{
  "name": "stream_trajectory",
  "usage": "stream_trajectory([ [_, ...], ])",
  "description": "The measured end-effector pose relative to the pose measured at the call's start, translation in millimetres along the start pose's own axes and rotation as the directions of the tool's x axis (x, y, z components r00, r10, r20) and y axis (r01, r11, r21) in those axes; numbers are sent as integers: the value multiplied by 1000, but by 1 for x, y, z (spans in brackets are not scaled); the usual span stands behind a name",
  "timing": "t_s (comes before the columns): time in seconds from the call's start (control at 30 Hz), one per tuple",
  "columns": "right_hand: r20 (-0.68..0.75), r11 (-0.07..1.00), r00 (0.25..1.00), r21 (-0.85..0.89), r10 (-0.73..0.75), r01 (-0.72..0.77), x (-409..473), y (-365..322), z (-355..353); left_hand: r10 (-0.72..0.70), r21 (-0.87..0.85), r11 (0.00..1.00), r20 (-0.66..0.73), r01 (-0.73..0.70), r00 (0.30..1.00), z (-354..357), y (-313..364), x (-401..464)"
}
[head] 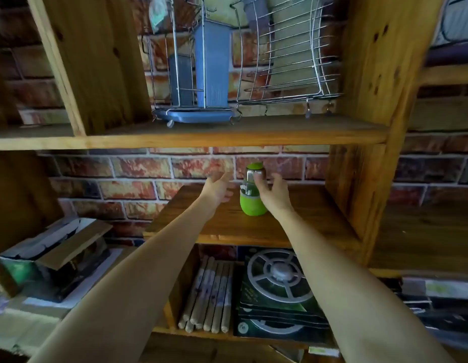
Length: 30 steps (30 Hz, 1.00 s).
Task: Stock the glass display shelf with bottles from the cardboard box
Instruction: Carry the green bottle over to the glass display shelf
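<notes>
- One bottle only on the wooden shelf board (293,231) that our two hands reach over; the board looks like wood, not glass, so we treat it as the display level.
- Overhead of both hands, on the next board up: wire rack (285,56) and blue utensil holder (213,66). We'd keep lifts low so the cap clears that board.
- Down and left of our left forearm: open cardboard box (54,255), contents too dark to read. Likely the supply for the next pick.
- Green bottle (252,191) stands upright between the hands, metal band under a green cap, green sleeve at the base.
- Right hand (270,192) sits at the bottle's right side, fingers loosely curled by the neck; contact or clean release, we cannot tell through the blur.
- Left hand (218,188) spread, fingers straight, just left of the bottle, holding nothing.
- Our judgement: set-down step. We'd confirm the base is flat, then let go sideways, not upward, to avoid tipping.
</notes>
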State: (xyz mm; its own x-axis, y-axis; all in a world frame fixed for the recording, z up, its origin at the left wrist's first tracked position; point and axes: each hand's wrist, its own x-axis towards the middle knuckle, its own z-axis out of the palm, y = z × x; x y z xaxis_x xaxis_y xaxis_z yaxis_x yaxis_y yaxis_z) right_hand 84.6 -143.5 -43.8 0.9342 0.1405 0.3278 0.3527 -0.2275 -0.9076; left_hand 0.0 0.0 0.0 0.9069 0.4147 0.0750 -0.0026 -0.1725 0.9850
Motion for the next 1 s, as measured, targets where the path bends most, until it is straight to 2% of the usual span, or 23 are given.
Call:
stream_trajectory([
  [0.2, 96, 1000, 995, 21, 1, -4, 29, 3, 19, -24, 17, 1000, -76, 25, 997, 3, -4, 17],
  [0.43, 98, 998, 993, 4, -64, 64, 44, 8, 32, -38, 20, 999, -165, 41, 986, -11, -19, 29],
  [0.67, 287, 994, 953, 77, -99, 80, 35, -6, 58, -27, 23, 999, -269, 34, 963, -42, -19, 16],
  [0.83, 379, 980, 909, 155, -175, 124, 5, -34, 101, -61, -31, 998, -389, 52, 919, -86, -15, -7],
  [1.0, 391, 959, 891, 247, -230, 139, -37, -65, 153, -61, -73, 997, -505, 28, 861, -140, -19, -52],
])
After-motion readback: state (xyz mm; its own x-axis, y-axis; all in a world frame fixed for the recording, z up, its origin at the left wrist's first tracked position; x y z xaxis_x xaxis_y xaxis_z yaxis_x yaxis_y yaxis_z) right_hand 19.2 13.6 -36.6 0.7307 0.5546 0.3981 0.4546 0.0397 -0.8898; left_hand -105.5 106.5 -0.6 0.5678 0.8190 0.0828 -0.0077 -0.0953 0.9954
